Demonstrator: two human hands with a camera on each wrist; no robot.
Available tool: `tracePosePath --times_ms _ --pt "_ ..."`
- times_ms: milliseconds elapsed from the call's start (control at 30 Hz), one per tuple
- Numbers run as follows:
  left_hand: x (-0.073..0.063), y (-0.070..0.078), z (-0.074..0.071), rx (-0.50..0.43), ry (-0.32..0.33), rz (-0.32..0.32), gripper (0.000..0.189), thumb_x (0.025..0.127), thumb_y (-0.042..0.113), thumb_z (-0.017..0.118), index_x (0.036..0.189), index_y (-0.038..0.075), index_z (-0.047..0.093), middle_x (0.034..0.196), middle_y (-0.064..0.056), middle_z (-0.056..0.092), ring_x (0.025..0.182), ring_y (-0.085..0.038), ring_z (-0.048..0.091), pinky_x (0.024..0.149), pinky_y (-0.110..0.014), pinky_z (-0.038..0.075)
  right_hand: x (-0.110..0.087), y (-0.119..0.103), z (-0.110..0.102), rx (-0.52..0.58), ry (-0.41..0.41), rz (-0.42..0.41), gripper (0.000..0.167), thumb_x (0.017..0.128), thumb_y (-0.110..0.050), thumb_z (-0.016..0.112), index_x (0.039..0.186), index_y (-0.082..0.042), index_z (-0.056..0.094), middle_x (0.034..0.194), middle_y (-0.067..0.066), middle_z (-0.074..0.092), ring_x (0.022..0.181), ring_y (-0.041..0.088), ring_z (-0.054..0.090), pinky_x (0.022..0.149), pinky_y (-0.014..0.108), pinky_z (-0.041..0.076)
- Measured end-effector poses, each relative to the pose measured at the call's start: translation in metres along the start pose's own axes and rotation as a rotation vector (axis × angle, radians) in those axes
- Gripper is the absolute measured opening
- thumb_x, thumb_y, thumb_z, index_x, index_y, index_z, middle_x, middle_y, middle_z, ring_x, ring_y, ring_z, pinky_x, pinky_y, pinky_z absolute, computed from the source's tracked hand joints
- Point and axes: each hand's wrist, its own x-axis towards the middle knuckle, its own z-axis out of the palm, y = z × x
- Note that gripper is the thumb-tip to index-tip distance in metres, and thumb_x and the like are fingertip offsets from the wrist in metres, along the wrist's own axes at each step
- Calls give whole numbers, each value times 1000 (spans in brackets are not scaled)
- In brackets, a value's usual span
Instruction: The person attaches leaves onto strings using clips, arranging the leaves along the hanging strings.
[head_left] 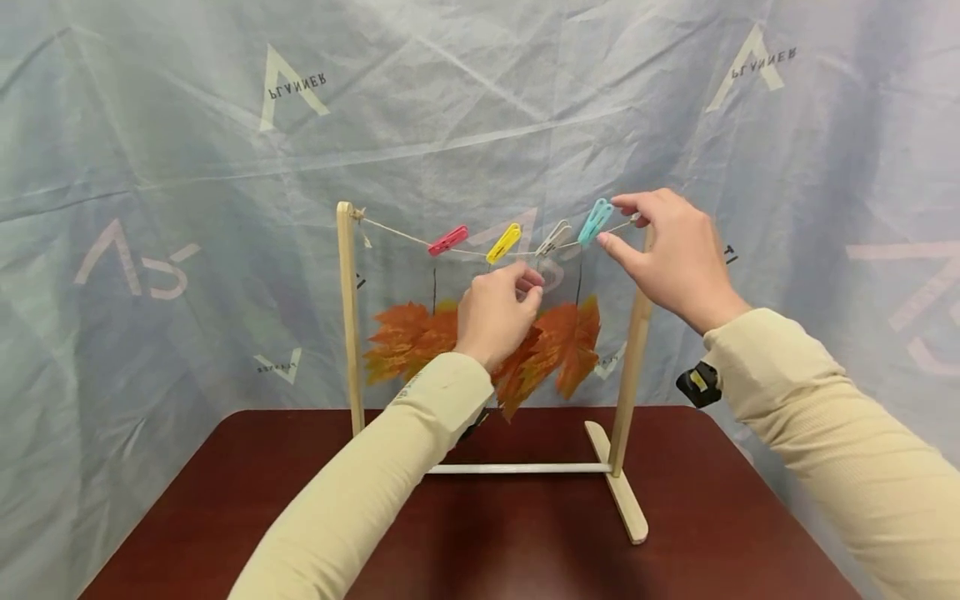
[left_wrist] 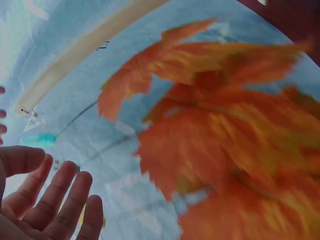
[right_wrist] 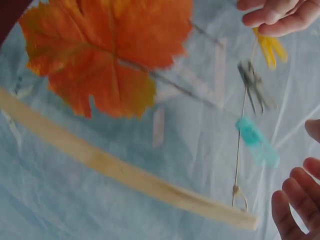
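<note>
A light-blue clothespin clips the stem of an orange leaf to the string at the right. My right hand is just beside this pin, thumb and fingers spread apart around its right side; the right wrist view shows a gap between fingertips and pin. My left hand hovers in front of the leaves, fingers loosely bent and holding nothing, below the yellow clothespin and the white clothespin. A red clothespin sits farther left on the string. Part of the leaf row is hidden behind my left hand.
The sagging string is tied between a left wooden post and a right wooden post. A white crossbar joins them low down. The stand is on a dark red table, before a grey printed cloth.
</note>
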Motion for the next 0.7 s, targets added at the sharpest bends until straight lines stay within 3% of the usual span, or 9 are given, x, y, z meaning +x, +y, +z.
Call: tracePosePath --times_ms 167,367,533,600,700 --pt "-13 -16 -15 76 -24 30 15 102 23 64 109 17 76 107 1 75 65 -15 59 59 -29 46 -20 1 9 0 -3 3 39 98 -23 69 131 -1 65 117 21 65 98 37 60 77 55 46" --pt "-33 -37 -27 84 -26 -12 20 102 27 65 115 15 75 111 -1 74 62 -19 54 59 -33 43 -50 3 25 53 -15 34 36 100 -25 66 128 -1 67 116 21 65 95 35 61 75 52 47" --pt "-53 -55 -27 119 -27 -41 27 102 30 65 122 14 74 121 -6 72 91 -28 68 75 -43 54 -79 6 40 87 -59 97 38 100 -26 66 129 -1 66 117 21 65 90 33 61 73 50 47" --pt "-62 -63 -26 123 -23 -48 29 101 30 65 125 14 73 125 -8 70 104 -30 68 85 -47 54 -89 7 46 105 -98 134 40 100 -27 67 131 -2 65 121 22 64 92 34 61 75 52 48" --pt "-72 -73 -22 124 -12 -65 32 101 30 66 126 13 72 126 -10 70 112 -32 66 91 -50 53 -103 9 55 124 -160 181 42 101 -29 65 134 -3 63 128 22 61 99 36 61 78 54 49"
